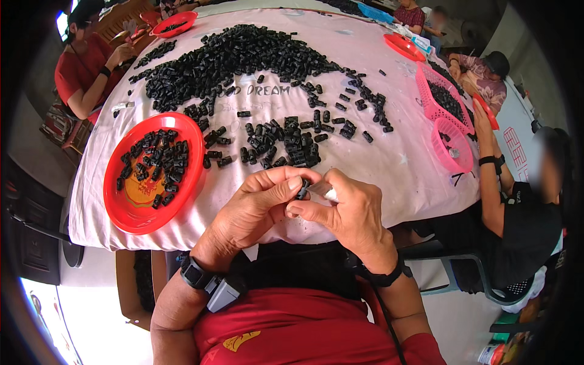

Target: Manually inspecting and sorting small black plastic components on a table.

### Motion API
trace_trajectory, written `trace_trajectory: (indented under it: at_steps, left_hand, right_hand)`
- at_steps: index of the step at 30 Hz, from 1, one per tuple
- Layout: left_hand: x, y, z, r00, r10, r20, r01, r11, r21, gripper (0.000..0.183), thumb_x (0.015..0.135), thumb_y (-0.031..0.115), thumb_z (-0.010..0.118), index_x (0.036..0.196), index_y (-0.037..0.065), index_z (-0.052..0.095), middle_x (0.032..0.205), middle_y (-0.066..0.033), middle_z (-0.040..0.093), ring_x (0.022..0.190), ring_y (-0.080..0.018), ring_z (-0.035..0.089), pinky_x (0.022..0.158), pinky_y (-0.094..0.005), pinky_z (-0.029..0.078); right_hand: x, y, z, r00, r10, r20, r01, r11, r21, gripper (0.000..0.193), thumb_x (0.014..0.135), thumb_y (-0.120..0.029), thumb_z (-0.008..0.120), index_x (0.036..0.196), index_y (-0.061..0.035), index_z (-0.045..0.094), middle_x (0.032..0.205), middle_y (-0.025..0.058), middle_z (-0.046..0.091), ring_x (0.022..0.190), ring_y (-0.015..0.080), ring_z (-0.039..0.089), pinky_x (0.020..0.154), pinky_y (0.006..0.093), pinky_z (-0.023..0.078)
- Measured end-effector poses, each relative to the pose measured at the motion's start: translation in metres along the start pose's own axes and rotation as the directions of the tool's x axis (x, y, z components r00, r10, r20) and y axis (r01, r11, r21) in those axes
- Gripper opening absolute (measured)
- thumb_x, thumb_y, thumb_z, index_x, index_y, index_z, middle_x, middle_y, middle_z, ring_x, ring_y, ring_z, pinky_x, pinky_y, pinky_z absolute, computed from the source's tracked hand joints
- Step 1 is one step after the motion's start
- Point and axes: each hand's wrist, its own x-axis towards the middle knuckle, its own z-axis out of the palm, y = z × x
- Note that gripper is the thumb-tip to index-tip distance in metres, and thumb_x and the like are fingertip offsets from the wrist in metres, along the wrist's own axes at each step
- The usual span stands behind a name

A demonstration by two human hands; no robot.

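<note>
Between the thumb and forefinger of my left hand (252,204) is a small black plastic part (302,190). My right hand (359,213) pinches a thin, flat, pale blade-like tool (321,189), whose tip meets or nearly meets the part; the fingers hide its grip. Both hands are close together at the near table edge. Just beyond them lies a loose cluster of the same black parts (298,143). To the left, a red plate (114,191) carries more of them.
A large heap of black parts (237,58) covers the far middle of the cloth-covered table (389,176). Pink baskets (451,159) stand at the right edge, beside a seated person in black (499,210). Another person in red (79,73) sits at far left; others sit farther off.
</note>
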Motion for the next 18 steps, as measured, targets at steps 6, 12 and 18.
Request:
trace_trajectory:
  at_steps: [6,12,18]
  left_hand:
    - [0.0009,-0.0005,0.006,0.996,-0.021,-0.086,0.019,0.999,-0.027,0.027,0.094,0.017,0.06,0.115,0.0,0.062,0.095,-0.0028,0.066,0.081,-0.007,0.059,0.077,-0.0221,0.048]
    - [-0.0001,0.0013,0.0036,0.999,-0.025,-0.047,0.024,1.0,-0.018,0.026,0.096,0.018,0.059,0.116,0.002,0.063,0.097,-0.0016,0.066,0.083,-0.0068,0.059,0.077,-0.0227,0.048]
    - [0.0012,-0.002,0.002,0.995,-0.023,-0.095,0.026,0.999,0.026,0.026,0.097,0.021,0.058,0.115,0.004,0.064,0.097,0.0002,0.065,0.081,-0.0059,0.057,0.076,-0.0225,0.049]
  right_hand:
    - [-0.0008,0.0015,0.0014,1.0,0.024,0.007,-0.024,1.0,0.01,0.05,0.074,-0.054,0.074,0.08,-0.0062,0.061,0.058,0.0077,0.061,0.05,0.0232,0.063,0.045,0.033,0.047]
    - [-0.0006,0.0019,0.001,1.0,0.021,0.005,-0.021,1.0,-0.024,0.051,0.074,-0.056,0.073,0.082,-0.0062,0.064,0.057,0.0073,0.062,0.05,0.0224,0.063,0.045,0.0324,0.047]
    - [-0.002,0.0028,0.0039,0.999,0.034,0.036,-0.033,0.999,-0.01,0.05,0.074,-0.056,0.074,0.08,-0.0074,0.064,0.056,0.0062,0.061,0.05,0.0214,0.063,0.045,0.0317,0.047]
